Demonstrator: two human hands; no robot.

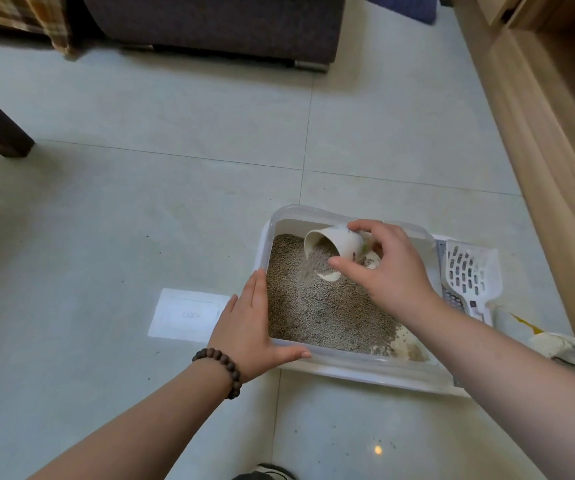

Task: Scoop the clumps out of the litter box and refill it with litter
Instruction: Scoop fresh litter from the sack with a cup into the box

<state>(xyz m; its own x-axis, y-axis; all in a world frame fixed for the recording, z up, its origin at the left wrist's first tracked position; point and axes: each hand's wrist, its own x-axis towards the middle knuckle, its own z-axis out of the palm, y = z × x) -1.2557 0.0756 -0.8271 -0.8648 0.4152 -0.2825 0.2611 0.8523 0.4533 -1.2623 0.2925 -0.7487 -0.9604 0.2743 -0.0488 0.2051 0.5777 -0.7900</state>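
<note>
A right hand (386, 268) grips a white cup (334, 251), tipped mouth-down over a white litter box (348, 362) on a tiled floor (140, 168); grey litter (320, 306) spills from it. The left hand (248, 323), fingers straight, presses the box's near-left corner. A white slotted scoop (469, 271) lies just right of the box.

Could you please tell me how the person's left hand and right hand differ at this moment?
The left hand lies flat with straight fingers against the near left corner of the litter box; the right hand curls round a tipped white cup, pouring litter. The left hand rests low on the rim; the right hand is raised over the box. The left wrist wears a bead bracelet; the right wrist is bare. Both hands are busy at the box.
</note>
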